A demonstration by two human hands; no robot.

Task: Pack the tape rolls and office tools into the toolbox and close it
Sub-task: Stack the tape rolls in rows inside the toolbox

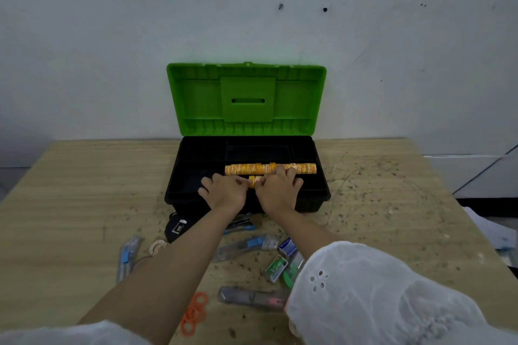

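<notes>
My left hand (224,191) and right hand (278,190) seem to pinch one tape roll (254,180) between them, just nearer me than the row of rolls (304,168) running left-to-right in the toolbox (316,194).

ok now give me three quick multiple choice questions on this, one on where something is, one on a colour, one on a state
1. Where is the row of tape rolls?
A) on the bare table
B) inside the toolbox
C) on top of the lid

2. What colour is the toolbox lid?
A) red
B) green
C) grey

3. How does the lid stand?
A) shut and latched
B) taken off, lying flat
C) open, raised at the back

Answers:
1 B, the rolls lie in a line in the black tray of the box.
2 B, the lid is bright green.
3 C, it stands upright behind the open box.
</notes>
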